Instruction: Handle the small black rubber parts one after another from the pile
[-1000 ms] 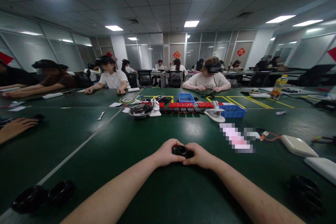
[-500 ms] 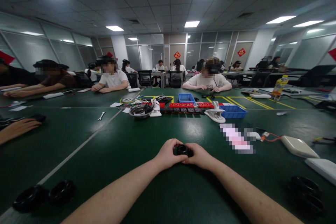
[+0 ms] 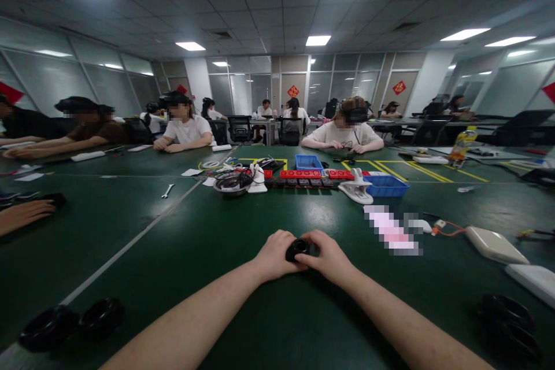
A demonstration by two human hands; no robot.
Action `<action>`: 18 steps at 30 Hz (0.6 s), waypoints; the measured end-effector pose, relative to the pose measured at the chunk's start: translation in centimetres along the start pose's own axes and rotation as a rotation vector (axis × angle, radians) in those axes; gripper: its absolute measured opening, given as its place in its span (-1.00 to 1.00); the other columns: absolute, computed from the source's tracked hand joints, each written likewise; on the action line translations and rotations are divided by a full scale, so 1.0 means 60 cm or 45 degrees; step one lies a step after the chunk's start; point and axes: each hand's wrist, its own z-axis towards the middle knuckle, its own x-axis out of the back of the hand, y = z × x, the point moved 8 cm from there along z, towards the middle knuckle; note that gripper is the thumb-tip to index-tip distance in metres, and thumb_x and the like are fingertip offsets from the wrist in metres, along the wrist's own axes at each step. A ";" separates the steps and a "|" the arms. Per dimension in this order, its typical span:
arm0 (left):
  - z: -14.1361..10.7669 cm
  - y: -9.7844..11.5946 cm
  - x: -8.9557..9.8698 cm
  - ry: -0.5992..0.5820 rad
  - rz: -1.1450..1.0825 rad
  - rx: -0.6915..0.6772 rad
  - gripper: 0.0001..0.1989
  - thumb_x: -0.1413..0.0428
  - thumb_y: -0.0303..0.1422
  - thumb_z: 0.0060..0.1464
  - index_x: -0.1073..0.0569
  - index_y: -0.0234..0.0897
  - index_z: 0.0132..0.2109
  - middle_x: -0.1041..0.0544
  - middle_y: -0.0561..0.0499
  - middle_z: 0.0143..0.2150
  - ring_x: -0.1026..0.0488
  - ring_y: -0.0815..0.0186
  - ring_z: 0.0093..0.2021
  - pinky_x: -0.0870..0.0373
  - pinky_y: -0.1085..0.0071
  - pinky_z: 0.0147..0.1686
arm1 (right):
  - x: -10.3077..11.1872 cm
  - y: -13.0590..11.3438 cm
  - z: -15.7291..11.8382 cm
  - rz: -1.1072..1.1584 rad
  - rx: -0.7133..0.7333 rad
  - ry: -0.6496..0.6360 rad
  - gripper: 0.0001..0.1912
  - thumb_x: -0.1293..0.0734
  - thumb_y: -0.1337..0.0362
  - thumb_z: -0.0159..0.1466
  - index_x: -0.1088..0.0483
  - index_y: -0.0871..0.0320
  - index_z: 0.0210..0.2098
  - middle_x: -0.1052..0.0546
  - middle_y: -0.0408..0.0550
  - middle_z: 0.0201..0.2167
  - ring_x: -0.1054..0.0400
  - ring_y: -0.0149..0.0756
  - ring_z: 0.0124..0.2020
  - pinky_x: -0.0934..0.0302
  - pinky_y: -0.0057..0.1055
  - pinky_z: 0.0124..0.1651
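A small glossy black ring-shaped piece (image 3: 291,252), with a round hole through its middle, is between my two hands just above or on the green table. My left hand (image 3: 274,255) wraps around its left side and underside, with the thumb below it. My right hand (image 3: 330,255) grips it from the right, thumb at its near edge and fingers curled over its far edge. Two similar black rings, a left one (image 3: 47,326) and a right one (image 3: 102,318), lie at the lower left. More black rings (image 3: 507,315) lie close together at the lower right.
Across the table stand red power strips (image 3: 300,174), a bowl of cables (image 3: 234,182), a white clamp stand (image 3: 356,188) and a blue bin (image 3: 387,186). A wrench (image 3: 167,191) lies left. White boxes (image 3: 494,243) are at right. A co-worker's hand (image 3: 30,214) rests at left.
My right hand has shifted its fingers around the black ring, and the thumb now reaches across its near edge. The ring has turned slightly. The co-worker's hand at left moved a little further left.
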 end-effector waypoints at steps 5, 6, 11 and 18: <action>0.000 -0.002 0.000 -0.020 0.005 0.043 -0.56 -0.12 -0.03 -0.24 -0.35 -0.26 -0.27 -0.36 0.00 -0.28 -0.25 0.21 -0.21 -0.21 0.33 -0.22 | 0.037 0.015 0.001 0.225 -0.075 0.320 -0.68 -0.26 0.19 0.02 -0.27 0.17 -0.23 -0.38 -0.09 -0.40 -0.25 -0.33 -0.39 -0.16 -0.39 -0.32; 0.000 -0.002 0.001 -0.025 -0.001 0.051 -0.56 -0.12 -0.03 -0.23 -0.36 -0.26 -0.26 -0.36 0.00 -0.28 -0.25 0.21 -0.21 -0.21 0.33 -0.22 | 0.047 0.025 0.001 0.302 -0.110 0.385 -0.65 -0.24 0.19 0.03 -0.23 0.18 -0.19 -0.37 -0.08 -0.41 -0.26 -0.33 -0.40 -0.17 -0.39 -0.33; -0.002 -0.007 0.009 -0.003 -0.011 0.134 -0.59 -0.08 -0.04 -0.17 -0.37 -0.25 -0.24 -0.38 -0.01 -0.25 -0.26 0.19 -0.19 -0.19 0.30 -0.19 | 0.058 0.063 0.006 0.411 -0.291 0.387 -0.57 -0.09 0.24 0.09 -0.12 0.13 -0.02 -0.33 -0.10 -0.44 -0.23 -0.36 -0.49 -0.17 -0.41 -0.44; -0.002 -0.023 0.014 0.045 0.023 0.282 -0.62 -0.07 -0.09 -0.14 -0.39 -0.24 -0.21 -0.40 -0.03 -0.27 -0.29 0.17 -0.20 -0.19 0.27 -0.17 | 0.049 0.083 0.005 0.391 -0.347 0.455 -0.58 -0.26 0.21 -0.05 -0.10 0.14 -0.20 -0.33 -0.06 -0.36 -0.27 -0.28 -0.36 -0.21 -0.35 -0.31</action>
